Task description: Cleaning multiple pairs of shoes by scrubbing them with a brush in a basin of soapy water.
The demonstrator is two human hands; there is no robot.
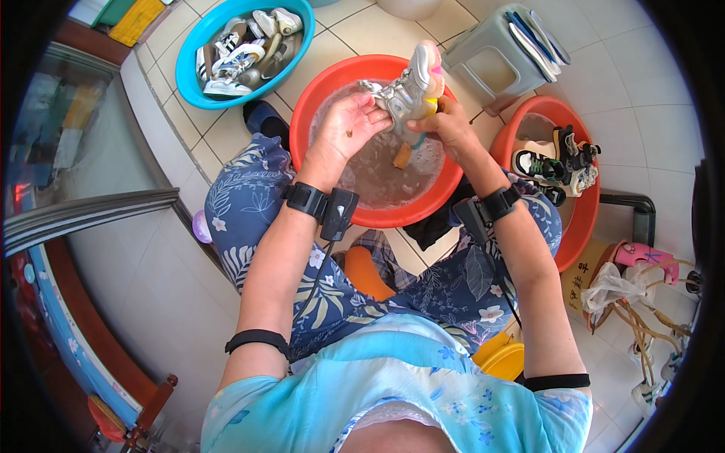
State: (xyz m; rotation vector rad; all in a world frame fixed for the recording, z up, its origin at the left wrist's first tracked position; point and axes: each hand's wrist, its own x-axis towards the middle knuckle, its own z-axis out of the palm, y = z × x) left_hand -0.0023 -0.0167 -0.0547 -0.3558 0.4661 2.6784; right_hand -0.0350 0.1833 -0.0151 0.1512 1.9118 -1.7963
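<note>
Above the soapy water of a red basin (300, 113), my right hand (451, 124) grips a silver-grey sneaker (406, 94) that is tilted up. Its sole is white with pink and yellow parts. My left hand (351, 127) is turned palm up beside the sneaker, its fingers stretched out against the laces end. A small brown speck sits on that palm. Below the sneaker, a small orange-brown block (402, 156) lies in the cloudy, foamy water; its kind is unclear.
A blue basin (186, 64) full of wet shoes stands at the far left. On the right, another red basin (507, 136) holds dark and white sneakers (563, 158) beside a grey plastic stool (483, 64). A glass-paned door frame (91, 215) runs along the left.
</note>
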